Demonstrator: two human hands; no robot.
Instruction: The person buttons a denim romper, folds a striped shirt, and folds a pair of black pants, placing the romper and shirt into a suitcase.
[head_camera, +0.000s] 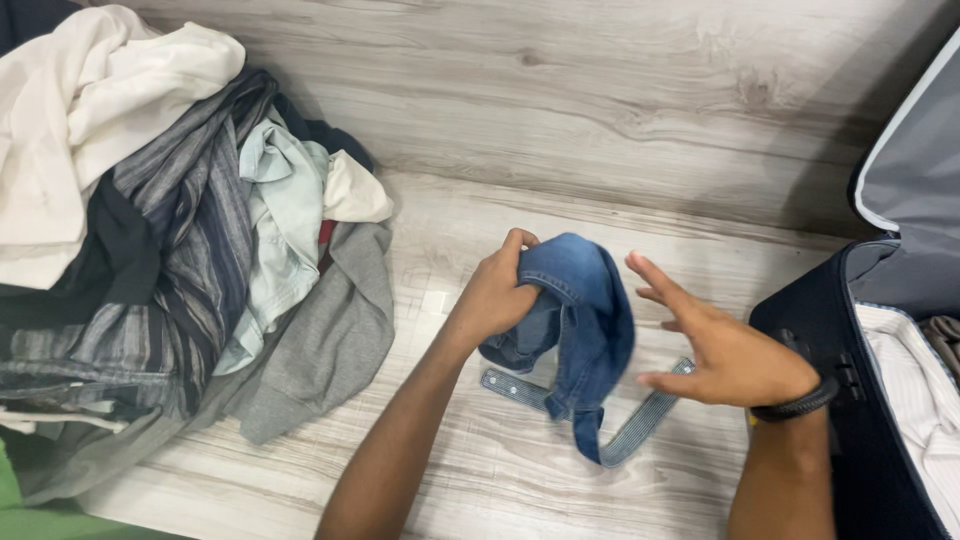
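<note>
Both forearms come up from the lower edge of the view, bare to the elbow, and angle inward toward each other. The left hand (492, 296) is raised with the wrist bent, its fingers curled tight into a closed grip and the knuckles turned upward, the back of the hand facing the camera. The right hand (722, 352) is spread open, palm turned toward the left one, thumb low and the fingers stretched apart and pointing up and left, gripping nothing. A dark band circles the right wrist. The two hands are near each other but apart
</note>
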